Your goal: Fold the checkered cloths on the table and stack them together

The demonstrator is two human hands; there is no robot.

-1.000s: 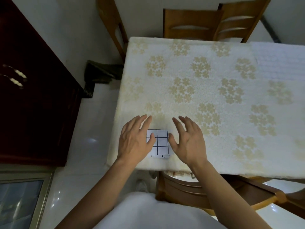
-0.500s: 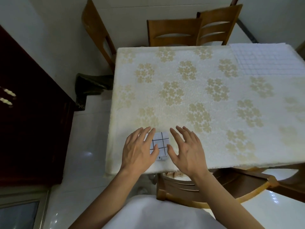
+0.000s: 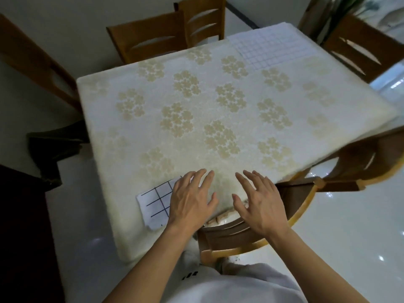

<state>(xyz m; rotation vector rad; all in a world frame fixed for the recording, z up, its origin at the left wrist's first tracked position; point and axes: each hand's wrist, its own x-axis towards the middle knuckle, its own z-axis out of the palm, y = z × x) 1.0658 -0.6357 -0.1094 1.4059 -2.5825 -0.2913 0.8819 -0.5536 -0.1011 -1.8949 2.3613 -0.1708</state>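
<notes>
Left hand [image 3: 190, 200] overlaps the folded checkered cloth [image 3: 155, 204], fingers spread

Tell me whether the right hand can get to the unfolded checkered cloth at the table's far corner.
Probably yes. The right hand is open and holds nothing, and only bare tablecloth lies between it and the unfolded checkered cloth. It lies across the table, though, so a lean may be needed.
</notes>
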